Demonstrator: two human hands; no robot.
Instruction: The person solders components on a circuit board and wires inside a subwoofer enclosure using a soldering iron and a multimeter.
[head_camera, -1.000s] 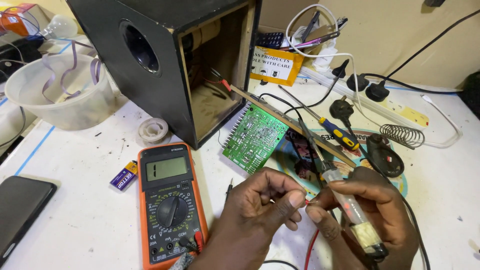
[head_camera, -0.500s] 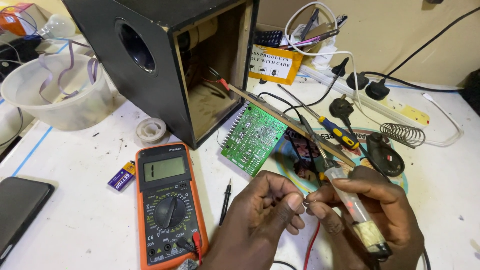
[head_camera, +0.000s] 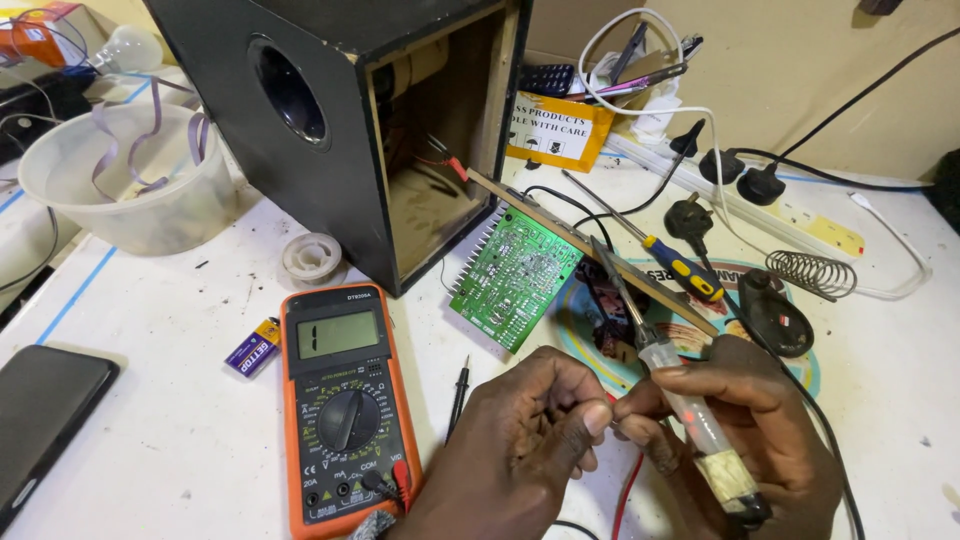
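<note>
Both hands are working low in the frame, fingertips meeting over the white bench top (head_camera: 160, 440). Left hand (head_camera: 520, 450) is pinching shut on sth tiny btwn thumb & forefinger, too small to tell what it is. Right hand (head_camera: 745, 430) is closing round a clear-handled soldering iron (head_camera: 680, 400), gripping the translucent barrel w/ its taped lower end poking out under the palm; the metal tip is pointing up & away, toward the wooden strip (head_camera: 590, 245). Right fingertips are touching the left's pinch. Just left of the hands an orange digital multimeter (head_camera: 345, 400) is lying flat, a black probe (head_camera: 458, 395) resting beside it. A green circuit board (head_camera: 515, 275) is leaning tilted near the open back of the black speaker box (head_camera: 330, 120), beyond the hands. A blue-&-yellow screwdriver (head_camera: 680, 268) is lying behind the iron's tip. A dark phone (head_camera: 45, 420) is sitting far left, well apart.
</note>
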